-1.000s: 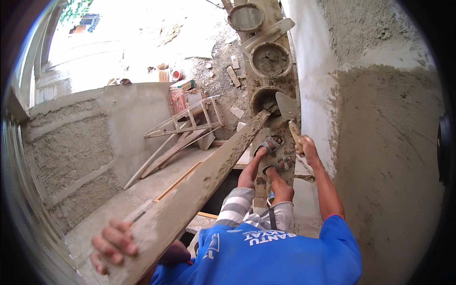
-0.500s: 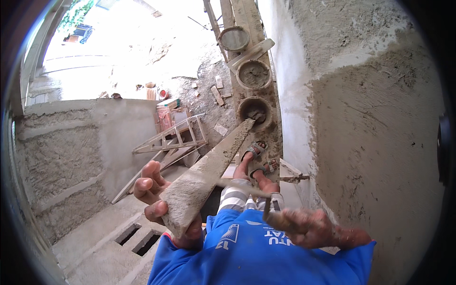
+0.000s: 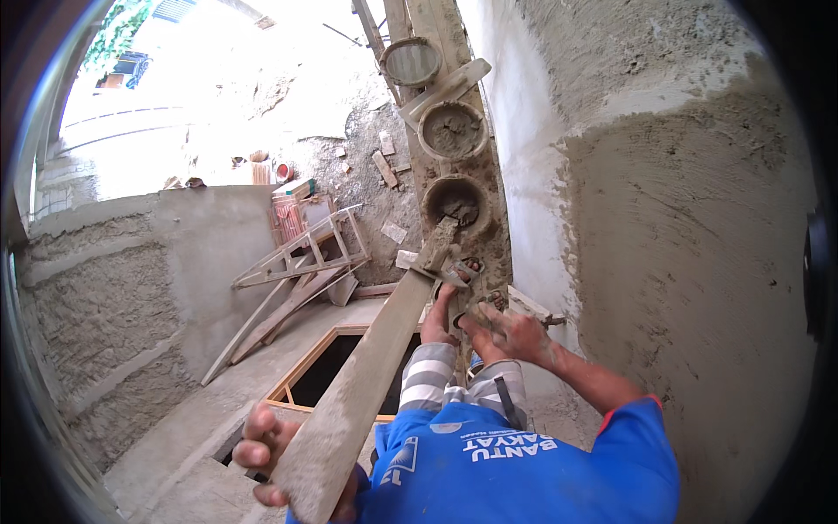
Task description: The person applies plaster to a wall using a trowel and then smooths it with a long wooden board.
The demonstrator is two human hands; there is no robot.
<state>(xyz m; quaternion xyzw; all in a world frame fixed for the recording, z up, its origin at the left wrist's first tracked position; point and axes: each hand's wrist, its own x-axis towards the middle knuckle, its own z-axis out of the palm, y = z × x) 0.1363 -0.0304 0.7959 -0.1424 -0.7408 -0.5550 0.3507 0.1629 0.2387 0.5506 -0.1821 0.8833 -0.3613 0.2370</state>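
My left hand (image 3: 264,444) is wrapped round the near end of a long, tapering wooden board (image 3: 358,375), which slants away from me. My right hand (image 3: 513,335) grips a trowel (image 3: 447,269) whose blade lies across the board toward its far end; the grip is mostly hidden by the fingers. Wet mortar (image 3: 439,244) is heaped on the board beyond the blade, while the nearer face has only a thin film. Just past the board's tip stands a round bucket (image 3: 457,208) with mortar inside.
A second mortar bucket (image 3: 452,131) and a third round container (image 3: 410,63) stand farther along the narrow plank walkway. A partly plastered wall (image 3: 690,218) rises at the right. To the left are a wood-framed floor opening (image 3: 288,384) and a wooden frame (image 3: 305,253).
My right hand has pushed the trowel forward along the board, away from my body. Mortar that covered the board is now gathered toward its far end. The left hand keeps its hold.
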